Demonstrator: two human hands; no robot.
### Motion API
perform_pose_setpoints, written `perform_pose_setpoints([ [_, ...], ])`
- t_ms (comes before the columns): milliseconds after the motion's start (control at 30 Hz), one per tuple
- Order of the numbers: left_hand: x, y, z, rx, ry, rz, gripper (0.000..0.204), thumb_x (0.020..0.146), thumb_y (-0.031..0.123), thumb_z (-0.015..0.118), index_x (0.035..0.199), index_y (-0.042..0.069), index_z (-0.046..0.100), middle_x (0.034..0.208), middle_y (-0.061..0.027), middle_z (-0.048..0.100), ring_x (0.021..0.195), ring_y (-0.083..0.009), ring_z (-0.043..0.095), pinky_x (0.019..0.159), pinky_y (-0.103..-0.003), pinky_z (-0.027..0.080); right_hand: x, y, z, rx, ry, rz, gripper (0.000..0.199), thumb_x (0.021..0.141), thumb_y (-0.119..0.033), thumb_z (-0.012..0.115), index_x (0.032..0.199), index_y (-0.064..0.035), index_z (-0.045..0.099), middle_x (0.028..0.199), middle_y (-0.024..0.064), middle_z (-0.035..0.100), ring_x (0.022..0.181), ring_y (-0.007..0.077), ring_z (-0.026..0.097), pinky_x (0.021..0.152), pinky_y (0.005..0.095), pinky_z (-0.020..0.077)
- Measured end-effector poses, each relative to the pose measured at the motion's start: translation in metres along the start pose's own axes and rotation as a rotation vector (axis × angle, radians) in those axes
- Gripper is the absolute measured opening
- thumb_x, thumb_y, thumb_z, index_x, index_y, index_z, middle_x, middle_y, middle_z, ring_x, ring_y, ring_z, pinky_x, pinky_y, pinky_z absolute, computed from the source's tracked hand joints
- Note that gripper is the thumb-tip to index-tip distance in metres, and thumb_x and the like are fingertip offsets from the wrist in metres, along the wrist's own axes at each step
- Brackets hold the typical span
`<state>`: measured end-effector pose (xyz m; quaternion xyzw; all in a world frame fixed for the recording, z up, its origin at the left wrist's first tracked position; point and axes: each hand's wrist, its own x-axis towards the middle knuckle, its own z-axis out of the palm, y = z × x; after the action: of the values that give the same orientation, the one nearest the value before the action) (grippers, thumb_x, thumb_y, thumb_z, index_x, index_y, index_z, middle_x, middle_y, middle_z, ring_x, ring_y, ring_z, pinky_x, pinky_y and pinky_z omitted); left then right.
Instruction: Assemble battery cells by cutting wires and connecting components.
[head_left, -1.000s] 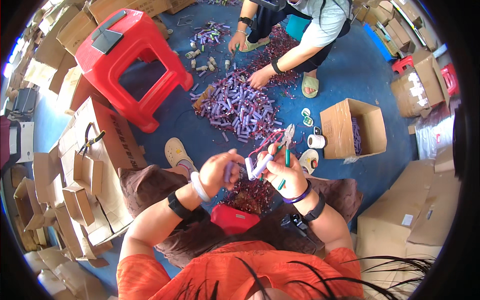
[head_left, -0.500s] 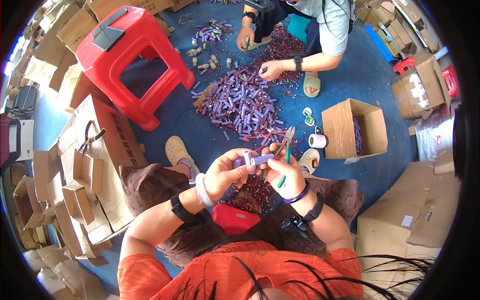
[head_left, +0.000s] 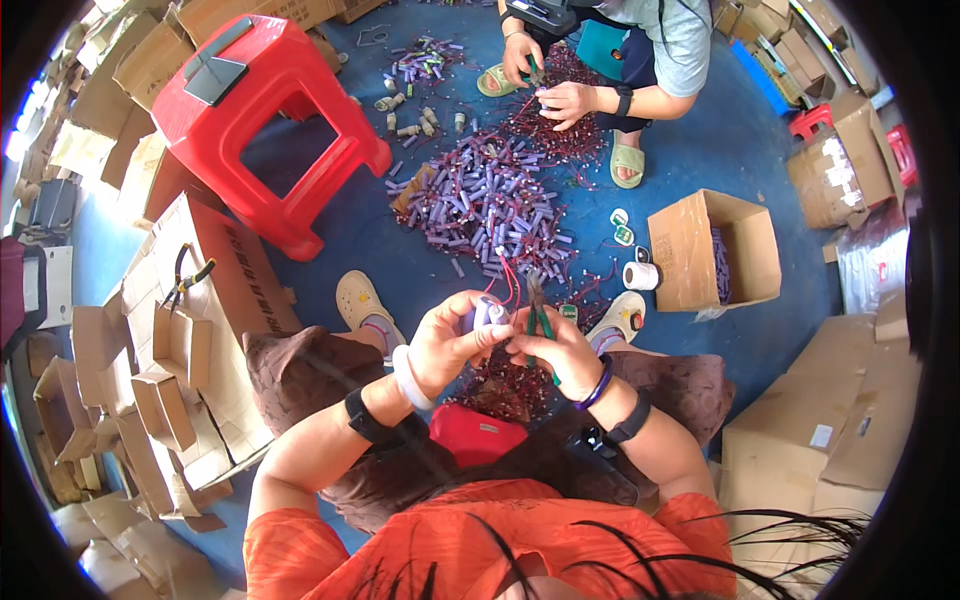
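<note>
My left hand (head_left: 446, 342) is closed round purple cylindrical battery cells (head_left: 487, 313), their pale ends turned toward my right hand. Red wires (head_left: 512, 283) rise from the cells. Green-handled wire cutters (head_left: 535, 296) lie in my right hand (head_left: 562, 352), jaws pointing away from me, beside the wires. Whether the jaws touch a wire is too small to tell. Below my hands, a heap of dark red wire scraps (head_left: 505, 390) lies between my legs, partly hidden by them. Beyond my hands spreads a big pile of purple cells (head_left: 485, 205) with red wires.
Opposite me a co-worker's hands (head_left: 565, 103) work with pliers over more wires. A tall red stool (head_left: 295, 210) stands at the left, near flattened cardboard (head_left: 235, 285) bearing yellow-black pliers (head_left: 188, 277). At the right are an open carton (head_left: 680, 250) holding cells and a white roll (head_left: 640, 275).
My right hand has brought the cutters in toward the wires, and the cell it was pinching no longer shows there. The co-worker's hands have come together at the pliers.
</note>
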<state>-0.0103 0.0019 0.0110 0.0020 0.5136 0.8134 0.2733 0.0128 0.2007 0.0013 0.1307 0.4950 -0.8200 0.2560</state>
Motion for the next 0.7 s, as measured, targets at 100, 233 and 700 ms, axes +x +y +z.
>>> perform_pose_setpoints([
  [100, 0.0, 0.002, -0.003, 0.014, 0.019, 0.022, 0.026, 0.083, 0.009, 0.074, 0.105, 0.006, 0.06, 0.08, 0.0009, 0.06, 0.059, -0.0067, 0.052, 0.052, -0.022, 0.043, -0.004, -0.024, -0.018, -1.288, -0.174, -0.162, 0.039, 0.078, -0.024, 0.071, 0.104, -0.0002, 0.057, 0.09, 0.0141, 0.065, 0.089, 0.0291, 0.065, 0.079, 0.0395, 0.0507],
  [233, -0.002, -0.002, -0.005, 0.213, 0.063, 0.144, 0.03, 0.082, 0.008, 0.074, 0.11, 0.007, 0.062, 0.079, 0.0022, 0.056, 0.058, -0.0053, 0.049, 0.051, -0.02, 0.04, -0.032, -0.059, -0.022, -1.813, -0.005, -0.296, 0.033, 0.076, -0.025, 0.071, 0.101, -0.0057, 0.061, 0.093, 0.0154, 0.064, 0.089, 0.0345, 0.062, 0.078, 0.0447, 0.0493],
  [700, -0.003, 0.005, -0.002, 0.211, -0.071, 0.043, 0.04, 0.084, 0.01, 0.072, 0.123, 0.008, 0.062, 0.088, 0.0024, 0.051, 0.079, -0.0083, 0.045, 0.075, -0.023, 0.038, -0.031, -0.069, -0.005, -1.412, -0.056, -0.616, 0.034, 0.072, -0.017, 0.075, 0.101, -0.0054, 0.061, 0.089, 0.0109, 0.062, 0.082, 0.0317, 0.059, 0.074, 0.041, 0.0479],
])
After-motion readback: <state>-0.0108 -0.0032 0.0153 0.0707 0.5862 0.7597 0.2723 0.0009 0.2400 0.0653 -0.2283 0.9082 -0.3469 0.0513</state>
